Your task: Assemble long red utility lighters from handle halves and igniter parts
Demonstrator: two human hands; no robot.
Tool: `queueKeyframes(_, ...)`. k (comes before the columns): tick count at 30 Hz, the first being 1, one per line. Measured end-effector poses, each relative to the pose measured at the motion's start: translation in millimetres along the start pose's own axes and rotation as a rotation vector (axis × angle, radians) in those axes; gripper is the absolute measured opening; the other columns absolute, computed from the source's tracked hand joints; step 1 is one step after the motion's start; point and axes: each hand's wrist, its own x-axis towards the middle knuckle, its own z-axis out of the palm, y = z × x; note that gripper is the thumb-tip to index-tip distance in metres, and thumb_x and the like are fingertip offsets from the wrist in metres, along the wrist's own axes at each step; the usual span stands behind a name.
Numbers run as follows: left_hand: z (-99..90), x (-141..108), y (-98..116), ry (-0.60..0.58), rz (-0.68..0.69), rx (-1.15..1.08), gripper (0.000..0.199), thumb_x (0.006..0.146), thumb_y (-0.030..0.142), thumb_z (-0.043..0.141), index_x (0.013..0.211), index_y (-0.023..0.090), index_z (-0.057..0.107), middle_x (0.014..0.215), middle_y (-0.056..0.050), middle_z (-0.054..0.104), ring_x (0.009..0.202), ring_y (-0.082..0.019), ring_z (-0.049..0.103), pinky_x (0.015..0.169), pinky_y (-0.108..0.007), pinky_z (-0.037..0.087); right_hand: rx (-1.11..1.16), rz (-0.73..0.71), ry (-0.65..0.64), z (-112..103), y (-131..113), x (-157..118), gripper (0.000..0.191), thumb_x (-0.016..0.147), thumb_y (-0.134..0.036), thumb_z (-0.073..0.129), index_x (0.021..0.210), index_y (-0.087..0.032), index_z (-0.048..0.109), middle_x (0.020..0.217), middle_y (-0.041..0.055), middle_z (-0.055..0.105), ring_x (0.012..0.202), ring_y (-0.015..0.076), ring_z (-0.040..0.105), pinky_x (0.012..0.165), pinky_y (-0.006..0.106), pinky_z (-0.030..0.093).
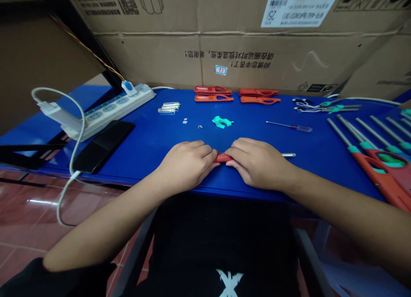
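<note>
Between my two hands, close to the front edge of the blue table (147, 147), is a red lighter (222, 158) of the long-necked kind. My left hand (190, 164) wraps its left end, and my right hand (257, 162) grips the right part. Its metal tube (289, 154) sticks out past my right hand. Most of the body is hidden under my fingers. Beyond the hands lie green plastic pieces (222, 121), a few tiny pins (200, 127) and small white bits (185, 121). A screwdriver (290, 126) with a clear handle rests to the right.
Red casing halves (213, 98) and more orange-red ones (260, 100) line the back. Clear cylinders (169, 107) lie left of them. Wired tube parts (334, 107) and several lighters (372, 160) occupy the right. A power strip (112, 110) and phone (102, 147) sit left; a cardboard box (160, 52) stands behind.
</note>
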Motion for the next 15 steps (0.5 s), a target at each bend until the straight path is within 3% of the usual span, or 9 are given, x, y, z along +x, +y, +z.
queueKeyframes(5, 3.7, -4.5, -3.5, 0.081, 0.021, 0.020, 0.035, 0.104, 0.032, 0.039, 0.107, 0.012, 0.068, 0.086, -0.006, 0.068, 0.080, -0.021, 0.062, 0.070, -0.034, 0.049, -0.004, 0.039, 0.012, 2.2, -3.1, 0.0, 0.029, 0.100, -0.024, 0.044, 0.106, -0.011, 0.069, 0.095, 0.0122, 0.068, 0.087, 0.0242, 0.061, 0.077, 0.036, 0.049)
queueKeyframes(9, 5.1, -8.3, -4.0, 0.101, -0.006, 0.019, 0.033, 0.104, 0.032, 0.041, 0.110, 0.012, 0.067, 0.088, -0.006, 0.069, 0.080, -0.021, 0.061, 0.070, -0.034, 0.049, 0.080, 0.067, 0.057, -0.8, 6.3, -2.5, 0.039, 0.099, -0.038, 0.052, 0.125, -0.012, 0.064, 0.114, 0.0126, 0.069, 0.103, 0.0253, 0.063, 0.088, 0.036, 0.050)
queueKeyframes(11, 5.4, -9.3, -4.0, 0.094, -0.014, 0.015, 0.033, 0.104, 0.032, 0.041, 0.111, 0.012, 0.066, 0.089, -0.007, 0.069, 0.080, -0.020, 0.061, 0.071, -0.034, 0.050, 0.078, 0.069, 0.043, -2.9, 10.2, -3.7, 0.039, 0.098, -0.041, 0.054, 0.122, -0.013, 0.066, 0.112, 0.0120, 0.069, 0.102, 0.0253, 0.063, 0.088, 0.036, 0.050)
queueKeyframes(15, 4.6, -9.8, -4.7, 0.072, -0.026, -0.012, 0.033, 0.104, 0.033, 0.041, 0.111, 0.013, 0.066, 0.090, -0.008, 0.070, 0.082, -0.020, 0.062, 0.073, -0.034, 0.050, -0.033, 0.027, 0.013, -3.1, 9.4, -5.1, 0.033, 0.101, -0.035, 0.047, 0.102, -0.012, 0.071, 0.091, 0.0119, 0.070, 0.086, 0.0241, 0.061, 0.078, 0.036, 0.048)
